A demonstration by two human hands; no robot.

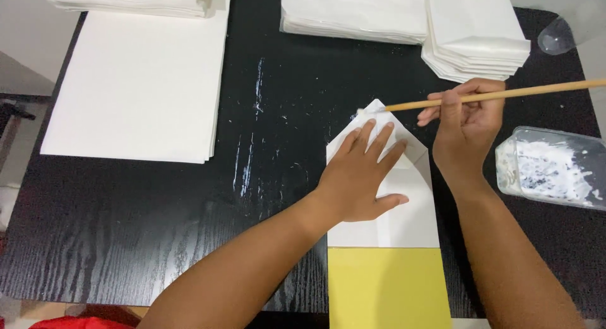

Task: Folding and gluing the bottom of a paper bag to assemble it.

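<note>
the left hand [361, 177] lies flat, fingers spread, pressing down on a folded white paper bag [404, 221] in the middle of the black table [126, 228], above a yellow sheet [388, 288]. the right hand [464, 127], wrist bent, is closed around a wooden stick [505, 94] whose tip touches the bag's pointed top flap. a glue tray [552, 168] sits just beside that wrist.

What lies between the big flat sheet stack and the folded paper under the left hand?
Head view: only bare black table with white glue smears.
</note>
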